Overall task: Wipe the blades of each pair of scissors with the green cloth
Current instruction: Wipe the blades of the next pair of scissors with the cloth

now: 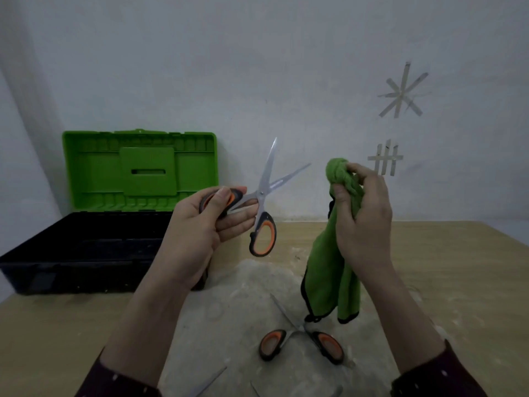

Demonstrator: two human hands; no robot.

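My left hand (206, 224) grips one black-and-orange handle of a pair of scissors (264, 193), held in the air with its steel blades spread apart and pointing up and right. The other handle hangs free below. My right hand (362, 216) clutches the bunched top of the green cloth (329, 270), which hangs down to the table, a short way right of the blades and apart from them. A second pair of scissors (300, 342) with the same handles lies open on the table below the cloth.
An open toolbox (86, 247) with a green lid (137, 164) stands at the left on the wooden table (458, 267). More steel blade tips (210, 381) show at the bottom edge. A wall with tape marks (400, 93) rises behind.
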